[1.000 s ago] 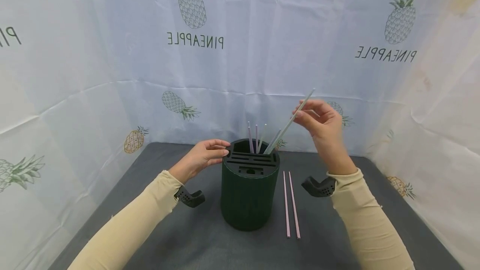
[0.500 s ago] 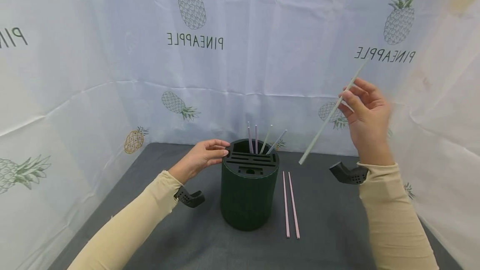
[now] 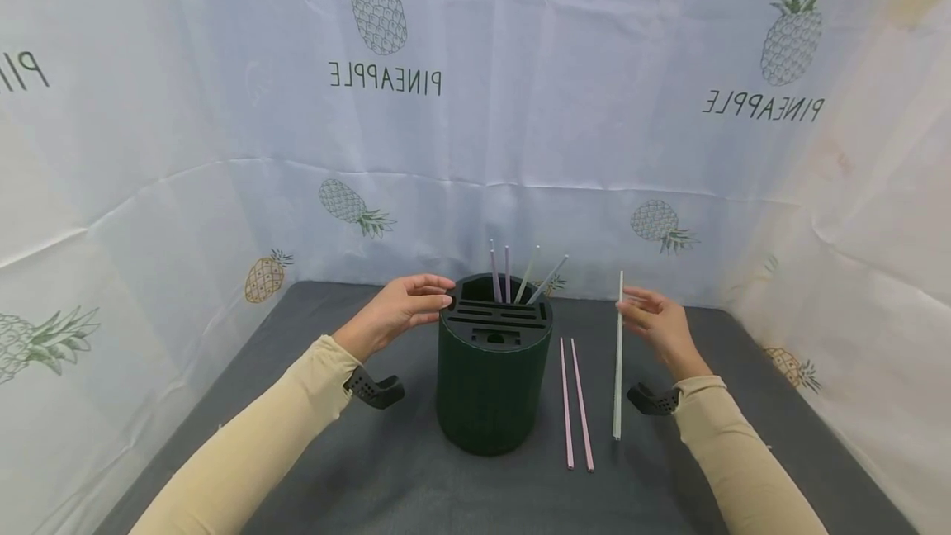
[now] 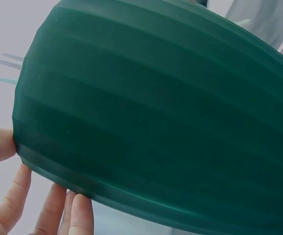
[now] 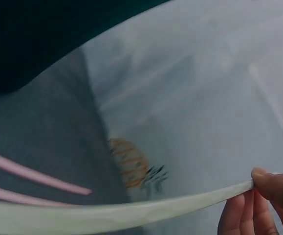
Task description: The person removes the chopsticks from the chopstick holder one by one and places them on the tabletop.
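A dark green cutlery holder (image 3: 486, 403) with a slotted black top stands upright on the table. My left hand (image 3: 404, 304) touches its upper left edge; in the left wrist view its fingertips (image 4: 82, 208) lie against the ribbed wall (image 4: 146, 112). To the right, my right hand (image 3: 657, 324) pinches a pale green chopstick (image 3: 619, 353) near its far end. That chopstick (image 5: 131, 215) crosses the bottom of the right wrist view, and its near end is low over or on the table. Two pink chopsticks (image 3: 567, 407) lie side by side between it and the holder.
Several thin chopsticks, pale purple, green and bluish (image 3: 549, 278), stand in the holder's rear opening. The dark grey table (image 3: 357, 461) is enclosed by a white curtain (image 3: 475, 106) with pineapple prints, at the back and both sides.
The pale green chopstick has come out of the holder, swung right, and gone down beside the pink pair in my right hand. My left hand and the holder have stayed put.
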`<state>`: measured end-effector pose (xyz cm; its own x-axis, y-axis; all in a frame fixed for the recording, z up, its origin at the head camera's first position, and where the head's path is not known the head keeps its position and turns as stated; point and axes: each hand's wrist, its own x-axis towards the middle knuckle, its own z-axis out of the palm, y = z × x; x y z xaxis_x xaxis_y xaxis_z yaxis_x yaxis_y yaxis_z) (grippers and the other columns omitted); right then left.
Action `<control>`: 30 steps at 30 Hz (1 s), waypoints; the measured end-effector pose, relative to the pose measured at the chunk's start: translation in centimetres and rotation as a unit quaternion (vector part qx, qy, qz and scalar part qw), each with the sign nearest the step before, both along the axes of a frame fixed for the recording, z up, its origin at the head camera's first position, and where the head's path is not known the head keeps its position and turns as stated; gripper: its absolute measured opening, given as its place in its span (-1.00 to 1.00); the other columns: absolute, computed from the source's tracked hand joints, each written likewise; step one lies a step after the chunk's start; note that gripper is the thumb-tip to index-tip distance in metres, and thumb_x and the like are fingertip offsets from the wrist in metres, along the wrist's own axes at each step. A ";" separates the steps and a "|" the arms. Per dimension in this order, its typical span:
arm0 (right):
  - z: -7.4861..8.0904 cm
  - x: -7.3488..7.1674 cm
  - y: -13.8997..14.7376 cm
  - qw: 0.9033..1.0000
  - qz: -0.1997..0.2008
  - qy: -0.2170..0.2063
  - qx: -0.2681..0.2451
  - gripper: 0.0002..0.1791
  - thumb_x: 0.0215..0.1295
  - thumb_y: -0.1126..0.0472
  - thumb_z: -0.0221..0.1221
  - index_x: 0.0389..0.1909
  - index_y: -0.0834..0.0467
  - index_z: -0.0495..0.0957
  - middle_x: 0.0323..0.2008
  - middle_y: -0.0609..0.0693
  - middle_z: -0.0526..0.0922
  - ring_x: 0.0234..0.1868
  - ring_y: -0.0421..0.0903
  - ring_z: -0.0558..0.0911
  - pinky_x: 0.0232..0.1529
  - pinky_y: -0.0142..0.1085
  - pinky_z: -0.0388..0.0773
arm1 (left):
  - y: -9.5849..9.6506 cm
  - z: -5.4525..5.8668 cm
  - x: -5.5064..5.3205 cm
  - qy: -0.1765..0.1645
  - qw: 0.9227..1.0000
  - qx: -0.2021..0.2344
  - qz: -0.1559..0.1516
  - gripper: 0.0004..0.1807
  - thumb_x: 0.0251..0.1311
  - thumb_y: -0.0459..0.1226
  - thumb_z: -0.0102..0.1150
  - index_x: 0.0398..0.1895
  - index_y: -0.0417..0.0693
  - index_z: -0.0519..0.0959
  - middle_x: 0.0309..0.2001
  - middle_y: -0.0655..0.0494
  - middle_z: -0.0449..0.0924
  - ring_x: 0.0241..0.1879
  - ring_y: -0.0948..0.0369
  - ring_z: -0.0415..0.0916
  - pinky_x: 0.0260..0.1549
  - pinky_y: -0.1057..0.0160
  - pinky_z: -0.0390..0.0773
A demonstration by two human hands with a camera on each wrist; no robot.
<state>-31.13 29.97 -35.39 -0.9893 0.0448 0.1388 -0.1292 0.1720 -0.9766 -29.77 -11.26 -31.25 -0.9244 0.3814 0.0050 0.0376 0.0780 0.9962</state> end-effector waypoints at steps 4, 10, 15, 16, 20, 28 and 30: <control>-3.2 -0.9 0.2 0.997 0.005 -0.040 0.061 -0.35 0.35 0.15 0.20 0.37 0.32 0.27 0.09 0.14 0.57 -0.13 -0.39 0.62 -0.02 -0.38 0.64 | 0.0 0.1 0.1 0.000 1.000 -0.002 0.002 -0.53 0.29 -0.29 0.19 0.25 -0.19 0.42 0.30 -0.11 0.33 0.23 0.03 0.39 0.28 0.00 0.40; -6.4 -1.8 -0.1 0.994 0.019 -0.071 0.087 -0.42 0.35 0.23 0.19 0.31 0.39 0.32 0.10 0.30 0.57 0.04 0.03 0.65 -0.06 -0.29 0.67 | 0.0 0.2 0.2 -0.002 1.000 -0.003 0.003 -0.54 0.30 -0.30 0.19 0.25 -0.18 0.42 0.30 -0.11 0.33 0.23 0.03 0.39 0.28 0.01 0.41; -7.8 -2.5 -0.7 0.991 0.000 -0.093 0.095 -0.49 0.30 0.29 0.23 0.21 0.44 0.41 -0.12 0.14 0.70 -0.18 -0.05 0.70 -0.20 -0.28 0.70 | 0.1 0.1 0.1 -0.002 1.000 -0.003 0.004 -0.54 0.30 -0.30 0.18 0.25 -0.18 0.42 0.29 -0.11 0.34 0.23 0.03 0.39 0.28 0.01 0.41; -8.0 -2.6 -0.8 0.991 -0.006 -0.099 0.093 -0.50 0.28 0.30 0.24 0.19 0.45 0.42 -0.15 0.12 0.71 -0.23 -0.10 0.70 -0.23 -0.29 0.71 | 0.1 0.1 0.1 -0.002 1.000 -0.003 0.004 -0.54 0.30 -0.30 0.18 0.25 -0.18 0.42 0.29 -0.12 0.34 0.22 0.04 0.40 0.27 0.01 0.41; -8.6 -2.8 -1.2 0.989 -0.016 -0.115 0.087 -0.52 0.26 0.35 0.25 0.15 0.49 0.44 -0.25 0.07 0.71 -0.33 -0.22 0.66 -0.30 -0.32 0.70 | 0.1 0.0 0.0 -0.002 1.000 -0.002 0.005 -0.55 0.30 -0.30 0.18 0.24 -0.18 0.43 0.28 -0.11 0.35 0.20 0.06 0.42 0.27 0.01 0.42; -9.5 -3.0 -1.7 0.989 -0.030 -0.122 0.082 -0.55 0.22 0.41 0.25 0.10 0.52 0.45 -0.38 -0.01 0.70 -0.42 -0.26 0.64 -0.40 -0.38 0.67 | 0.1 -0.1 0.0 0.000 1.000 0.000 0.006 -0.56 0.29 -0.30 0.19 0.23 -0.18 0.43 0.26 -0.11 0.37 0.18 0.08 0.43 0.27 0.01 0.42; -9.6 -3.1 -1.8 0.988 -0.035 -0.126 0.082 -0.55 0.21 0.40 0.26 0.10 0.51 0.46 -0.39 0.01 0.70 -0.43 -0.27 0.64 -0.41 -0.38 0.67 | 0.1 0.0 0.0 0.000 1.000 0.002 0.007 -0.56 0.29 -0.30 0.19 0.23 -0.18 0.43 0.26 -0.11 0.37 0.18 0.08 0.43 0.27 0.01 0.42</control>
<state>-34.23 28.19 -45.00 -0.9886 0.1118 -0.1006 0.1326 0.3312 -0.9342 -29.77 -11.19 -31.28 -0.9297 0.3684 0.0053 0.0356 0.0755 0.9965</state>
